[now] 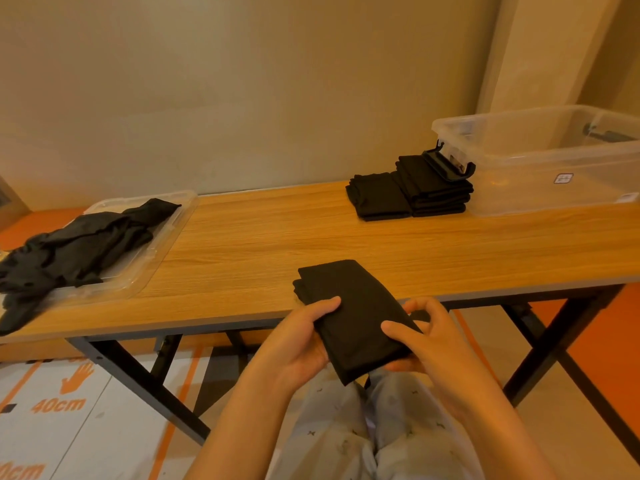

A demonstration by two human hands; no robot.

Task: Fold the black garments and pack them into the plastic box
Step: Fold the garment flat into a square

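cam 1 | head-worn | faces forward, down | close above table (pixel 263 237) edge

Beyond the folded garment (pixel 353 306) between the left hand (pixel 301 344) and the right hand (pixel 426 341), the table top (pixel 277 237) is lying bare up to the wall (pixel 242 98). Far ahead and right of the right hand, two folded stacks (pixel 408 192) are standing just beside the plastic box (pixel 519 150), and its black latch (pixel 448 166) is hanging over them, perhaps touching. Well left of the left hand, a loose heap (pixel 69 251) is filling the clear tray (pixel 162 237).
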